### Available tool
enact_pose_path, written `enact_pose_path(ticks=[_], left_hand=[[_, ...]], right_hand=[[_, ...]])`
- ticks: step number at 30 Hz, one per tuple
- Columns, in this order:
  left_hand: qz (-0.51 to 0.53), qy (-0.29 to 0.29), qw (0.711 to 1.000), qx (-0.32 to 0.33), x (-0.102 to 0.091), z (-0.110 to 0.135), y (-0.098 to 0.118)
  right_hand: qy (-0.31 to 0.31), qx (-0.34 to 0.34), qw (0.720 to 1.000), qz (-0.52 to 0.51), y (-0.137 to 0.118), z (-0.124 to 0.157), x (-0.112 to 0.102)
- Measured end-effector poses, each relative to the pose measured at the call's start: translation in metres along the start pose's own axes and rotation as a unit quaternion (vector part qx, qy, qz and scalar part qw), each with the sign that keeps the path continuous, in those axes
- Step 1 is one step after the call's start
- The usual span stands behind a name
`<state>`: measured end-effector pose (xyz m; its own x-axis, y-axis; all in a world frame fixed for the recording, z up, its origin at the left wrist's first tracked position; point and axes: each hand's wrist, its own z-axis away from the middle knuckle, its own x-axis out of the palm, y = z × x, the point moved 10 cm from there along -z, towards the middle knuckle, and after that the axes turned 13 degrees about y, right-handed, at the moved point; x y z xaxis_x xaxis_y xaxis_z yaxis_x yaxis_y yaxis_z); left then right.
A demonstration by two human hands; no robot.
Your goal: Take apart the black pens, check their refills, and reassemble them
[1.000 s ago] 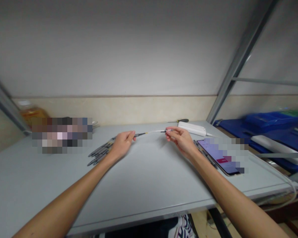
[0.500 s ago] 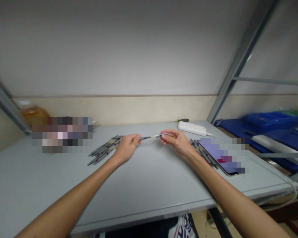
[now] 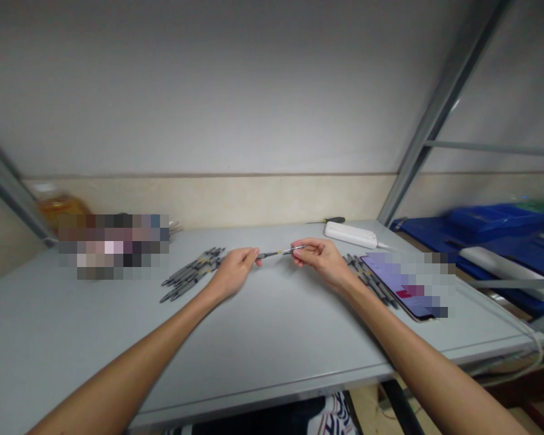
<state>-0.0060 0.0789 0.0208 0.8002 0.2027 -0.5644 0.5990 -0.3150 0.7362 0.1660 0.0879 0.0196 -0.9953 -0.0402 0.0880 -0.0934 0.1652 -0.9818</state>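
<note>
My grip is closed: left hand (image 3: 236, 267) holds one end of the pen (image 3: 274, 253), right hand (image 3: 320, 258) pinches the other. Pen bridges both over the desk (image 3: 272, 332), between left pens (image 3: 191, 275) and right pens (image 3: 375, 285).

Head view | left hand (image 3: 236, 269) and right hand (image 3: 317, 257) grip opposite ends of a slender pen (image 3: 274, 253) above the grey counter (image 3: 272, 338) | left: loose pen pile (image 3: 193, 275) | right: pen row (image 3: 374, 283) beside a lit phone (image 3: 390, 278) | rear: screwdriver (image 3: 334, 220) behind a white corded bar (image 3: 351, 235).
</note>
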Motion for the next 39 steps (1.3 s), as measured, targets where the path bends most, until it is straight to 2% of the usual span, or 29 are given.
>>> enact_pose_path(ticks=[7,11,14,18,23,27,32,36,39], left_hand=[[0.053,-0.008,0.998,0.046,0.003,0.001,0.007],[0.091,-0.022,0.994,0.061,0.005,0.003,0.013],[0.098,-0.029,0.993,0.064,0.005,0.004,0.016],[0.081,-0.011,0.995,0.057,0.001,0.002,0.014],[0.063,0.023,0.997,0.041,-0.007,-0.002,0.01],[0.079,-0.001,0.996,0.051,-0.004,0.0,0.011],[0.093,-0.042,0.992,0.074,0.004,0.005,0.016],[0.074,-0.036,0.994,0.072,0.003,0.003,0.017],[0.048,-0.018,0.997,0.053,-0.001,0.0,0.012]], right_hand=[[0.018,-0.018,0.995,0.096,-0.005,0.003,0.001],[0.036,-0.025,0.976,0.214,-0.003,0.004,-0.003],[0.033,-0.029,0.964,0.261,-0.001,0.005,-0.004],[0.012,-0.038,0.966,0.254,-0.003,0.006,0.0],[-0.013,-0.116,0.973,0.198,-0.023,0.009,0.009],[-0.024,-0.112,0.97,0.214,-0.019,0.009,0.01],[-0.025,-0.125,0.953,0.277,-0.018,0.009,0.008],[-0.04,-0.122,0.953,0.275,-0.017,0.011,0.012],[-0.041,-0.124,0.964,0.23,-0.019,0.012,0.014]])
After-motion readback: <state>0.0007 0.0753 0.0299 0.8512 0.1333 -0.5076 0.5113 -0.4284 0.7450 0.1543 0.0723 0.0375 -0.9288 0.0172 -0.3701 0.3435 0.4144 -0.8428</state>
